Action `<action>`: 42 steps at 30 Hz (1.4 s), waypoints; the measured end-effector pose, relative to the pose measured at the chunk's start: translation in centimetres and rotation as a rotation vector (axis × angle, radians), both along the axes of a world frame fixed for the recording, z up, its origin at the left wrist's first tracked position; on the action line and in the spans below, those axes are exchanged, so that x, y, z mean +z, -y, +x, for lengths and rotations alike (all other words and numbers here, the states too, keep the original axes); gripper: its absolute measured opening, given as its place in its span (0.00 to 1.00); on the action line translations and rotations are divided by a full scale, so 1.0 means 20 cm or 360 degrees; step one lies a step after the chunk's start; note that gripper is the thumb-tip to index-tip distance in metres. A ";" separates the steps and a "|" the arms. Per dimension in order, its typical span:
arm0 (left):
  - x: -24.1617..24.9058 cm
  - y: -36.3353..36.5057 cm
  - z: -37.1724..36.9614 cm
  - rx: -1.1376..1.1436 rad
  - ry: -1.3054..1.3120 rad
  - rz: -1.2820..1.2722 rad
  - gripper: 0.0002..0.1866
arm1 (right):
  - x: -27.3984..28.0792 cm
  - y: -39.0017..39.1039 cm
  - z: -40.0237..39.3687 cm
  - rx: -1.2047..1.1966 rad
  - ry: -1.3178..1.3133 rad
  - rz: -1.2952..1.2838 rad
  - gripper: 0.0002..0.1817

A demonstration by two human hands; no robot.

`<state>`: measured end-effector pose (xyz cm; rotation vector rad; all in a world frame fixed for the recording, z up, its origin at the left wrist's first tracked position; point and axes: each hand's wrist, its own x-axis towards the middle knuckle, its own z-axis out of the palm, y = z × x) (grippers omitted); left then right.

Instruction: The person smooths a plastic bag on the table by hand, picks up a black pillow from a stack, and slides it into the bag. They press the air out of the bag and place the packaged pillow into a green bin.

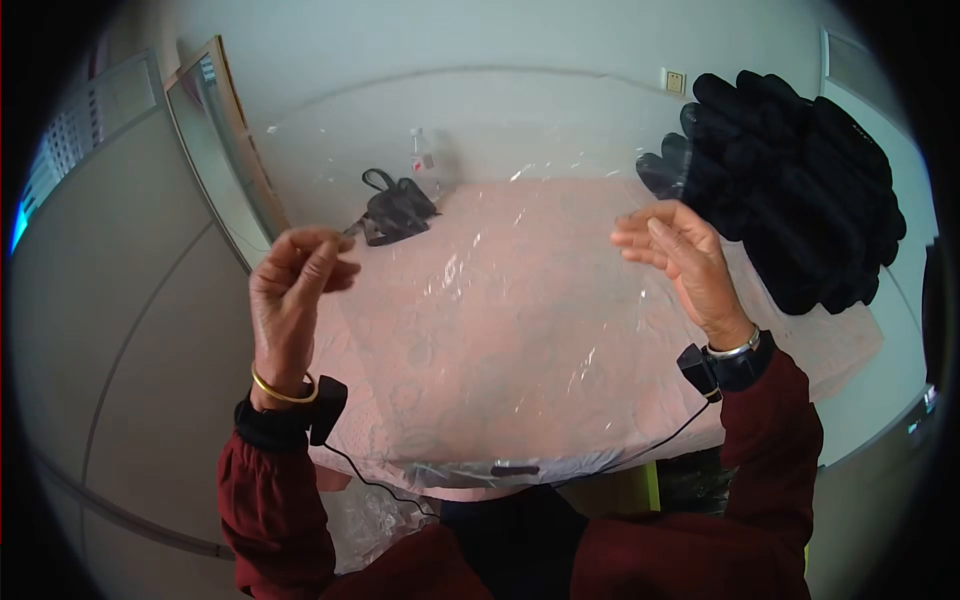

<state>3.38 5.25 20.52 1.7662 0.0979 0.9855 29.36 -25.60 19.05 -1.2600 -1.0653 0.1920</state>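
A large sheet of clear plastic [450,275], perhaps a bag, spreads in front of me, its glints running between my hands. At its left side is my left hand [300,275], fingers curled and thumb pressed in, pinching the plastic. My right hand [675,250] is at the other side, higher up, with its fingers bent together and the thumb near them, on the plastic too. The exact grip points are hard to see because the film is transparent. Toward me, the lower edge bears a dark slot-like mark [515,470].
A pink-covered table [800,345] lies beneath. Seen through or past the film are a black strapped bag [397,212] and a plastic bottle [421,155]. Black padded articles [800,190] are piled at the right. A framed mirror [215,150] leans at left; cables run from both wrist devices.
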 end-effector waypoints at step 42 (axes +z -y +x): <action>-0.86 0.14 -0.30 0.0165 -0.0792 0.1243 0.20 | -0.85 0.20 -0.28 -0.0238 0.1126 -0.0906 0.19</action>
